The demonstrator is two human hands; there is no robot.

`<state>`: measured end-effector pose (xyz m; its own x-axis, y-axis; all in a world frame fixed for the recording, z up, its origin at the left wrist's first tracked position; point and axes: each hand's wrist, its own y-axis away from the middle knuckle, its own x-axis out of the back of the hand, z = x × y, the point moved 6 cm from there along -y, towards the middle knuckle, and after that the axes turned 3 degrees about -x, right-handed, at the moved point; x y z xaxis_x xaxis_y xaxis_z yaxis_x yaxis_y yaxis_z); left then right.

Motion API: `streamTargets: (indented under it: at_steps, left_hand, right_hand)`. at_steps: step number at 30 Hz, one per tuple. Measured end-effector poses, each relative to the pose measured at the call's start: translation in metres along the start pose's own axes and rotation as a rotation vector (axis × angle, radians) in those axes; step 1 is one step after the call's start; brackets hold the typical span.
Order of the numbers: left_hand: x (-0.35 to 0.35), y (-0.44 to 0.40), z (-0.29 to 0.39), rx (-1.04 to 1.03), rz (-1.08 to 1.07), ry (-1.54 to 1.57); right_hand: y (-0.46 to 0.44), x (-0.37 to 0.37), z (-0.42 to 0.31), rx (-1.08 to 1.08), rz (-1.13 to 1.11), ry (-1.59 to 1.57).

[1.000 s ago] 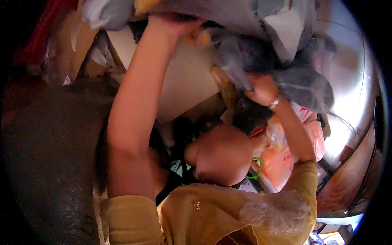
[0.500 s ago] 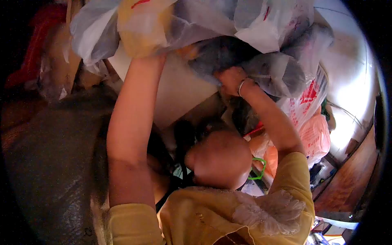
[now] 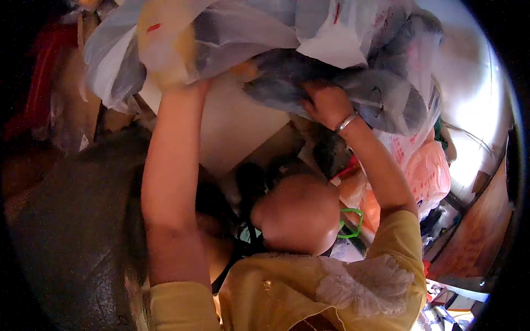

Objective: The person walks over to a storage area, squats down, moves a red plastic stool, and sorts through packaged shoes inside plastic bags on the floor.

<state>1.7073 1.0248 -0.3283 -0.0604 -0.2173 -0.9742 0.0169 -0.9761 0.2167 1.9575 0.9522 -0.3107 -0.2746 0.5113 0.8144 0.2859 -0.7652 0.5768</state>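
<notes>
My right hand (image 3: 329, 106), with a silver bracelet (image 3: 346, 122) at the wrist, is closed at the edge of a dark translucent plastic bag (image 3: 381, 99). Its fingertips disappear into the bag's shadowed folds. My left forearm (image 3: 174, 160) reaches up under a large whitish plastic bag (image 3: 243, 27). That bag covers my left hand, so its fingers cannot be made out. A yellowish patch (image 3: 165, 44) shows through the plastic above the left wrist. Below the bags, between my arms, is a pale flat board or sheet (image 3: 237, 127).
A pinkish plastic bag (image 3: 428, 174) with red print sits at the right, near a green loop (image 3: 350, 223). A dark covered surface (image 3: 77, 220) fills the left side. Something red (image 3: 52, 71) stands at the far left. My knee (image 3: 298, 215) is bent below the bags.
My right hand has shifted slightly right, drawing the dark bag's edge with it. My left arm and the whitish bag have moved a little left.
</notes>
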Motion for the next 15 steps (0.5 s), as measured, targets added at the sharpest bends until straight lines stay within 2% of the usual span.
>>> streamTargets:
  at_steps: [3, 7, 9, 13, 15]
  left_hand:
    - [0.001, 0.002, 0.004, -0.016, 0.004, -0.015]
    - [0.002, 0.002, 0.006, -0.023, 0.005, -0.035]
    - [0.003, 0.002, 0.007, -0.023, 0.007, -0.052]
    - [0.003, 0.003, 0.008, -0.023, 0.008, -0.070]
    - [0.002, 0.005, 0.009, -0.016, 0.009, -0.075]
  right_hand:
    - [0.015, 0.010, 0.007, 0.082, 0.116, -0.101]
    - [0.024, 0.015, 0.013, 0.020, 0.093, -0.051]
    - [0.027, 0.016, 0.011, 0.064, 0.170, -0.059]
    - [0.038, 0.021, 0.007, 0.103, 0.147, -0.006]
    - [0.056, 0.023, 0.002, 0.233, 0.143, 0.021]
